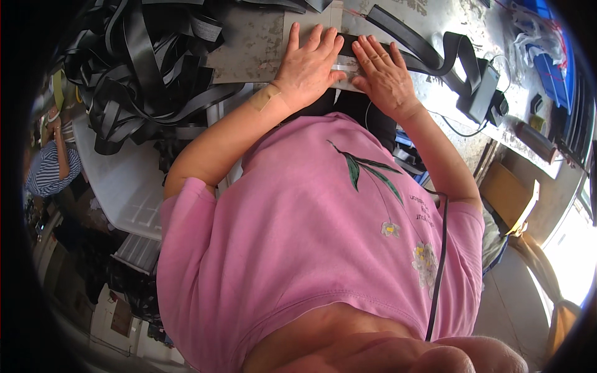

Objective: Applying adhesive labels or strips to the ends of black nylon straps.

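Note:
Both my hands lie palm down at the worktable's near edge, fingers stretched out. My left hand (pixel 311 67) rests on a worn grey-brown board (pixel 245 65), its fingertips beside a flat black strip (pixel 352 46). Close by on the right, my right hand (pixel 384 73) presses its fingers over the same strip. Between the two hands a short piece of the strip shows; whatever lies under the palms is hidden. A black band (pixel 404 36) runs from beyond my right hand and bends into a loop on the metal tabletop.
A large tangle of black strips (pixel 146 56) heaps at the left, hanging over a white plastic bin (pixel 127 186). At the right stand a small grey device (pixel 484 93) with cables and a blue tray (pixel 550 78). Another person's striped sleeve (pixel 55 168) shows far left.

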A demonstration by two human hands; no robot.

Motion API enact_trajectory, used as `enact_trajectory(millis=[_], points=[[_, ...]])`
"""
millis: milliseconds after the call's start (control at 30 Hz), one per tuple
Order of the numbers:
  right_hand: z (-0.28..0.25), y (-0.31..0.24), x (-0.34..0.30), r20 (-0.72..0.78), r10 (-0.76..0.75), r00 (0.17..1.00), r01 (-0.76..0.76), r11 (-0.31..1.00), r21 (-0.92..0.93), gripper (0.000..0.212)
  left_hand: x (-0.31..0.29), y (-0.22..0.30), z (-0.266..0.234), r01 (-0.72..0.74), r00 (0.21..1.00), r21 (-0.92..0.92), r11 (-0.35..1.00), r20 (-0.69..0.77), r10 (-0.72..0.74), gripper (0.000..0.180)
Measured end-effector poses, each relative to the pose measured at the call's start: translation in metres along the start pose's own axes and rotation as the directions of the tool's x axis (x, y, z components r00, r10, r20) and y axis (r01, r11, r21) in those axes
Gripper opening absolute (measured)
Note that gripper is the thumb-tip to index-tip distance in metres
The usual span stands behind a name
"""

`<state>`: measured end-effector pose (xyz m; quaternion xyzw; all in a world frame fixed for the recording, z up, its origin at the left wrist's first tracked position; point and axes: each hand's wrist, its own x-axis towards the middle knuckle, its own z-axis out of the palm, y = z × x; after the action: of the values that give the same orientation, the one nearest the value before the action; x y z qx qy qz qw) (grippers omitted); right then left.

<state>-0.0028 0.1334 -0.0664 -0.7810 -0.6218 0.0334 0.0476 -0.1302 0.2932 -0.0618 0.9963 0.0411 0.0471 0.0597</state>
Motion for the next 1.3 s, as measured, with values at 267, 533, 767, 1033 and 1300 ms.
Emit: enact_trajectory(millis=[267, 533, 767, 1033, 1300], points=[[-0.007, 0.040, 0.014, -0.287, -0.066, 0.956, 0.067, 0.998, -0.004, 0.034, -0.005, 0.023, -0.003, -0.340, 0.882, -0.339, 0.877, -0.439, 0.172, 0.045], [-0.095, 0.062, 0.072, -0.491, 0.182, 0.852, -0.262, 0.960, -0.100, 0.059, 0.086, 0.042, 0.023, -0.296, 0.898, -0.114, 0.948, -0.373, 0.235, 0.048], [-0.032, 0.053, 0.008, -0.289, 0.162, 0.944, -0.128, 0.983, 0.133, 0.035, 0.087, 0.032, 0.040, -0.245, 0.914, -0.087, 0.966, -0.353, 0.200, 0.017], [-0.020, 0.049, -0.002, -0.248, 0.207, 0.946, -0.194, 0.978, 0.075, 0.049, 0.074, 0.013, 0.013, -0.268, 0.842, 0.114, 0.957, -0.455, 0.290, 0.016], [0.000, -0.001, 0.042, -0.237, -0.034, 0.971, 0.054, 0.996, 0.076, 0.055, -0.005, -0.020, 0.010, 0.001, 0.953, -0.062, 0.998, -0.304, -0.020, 0.035]])
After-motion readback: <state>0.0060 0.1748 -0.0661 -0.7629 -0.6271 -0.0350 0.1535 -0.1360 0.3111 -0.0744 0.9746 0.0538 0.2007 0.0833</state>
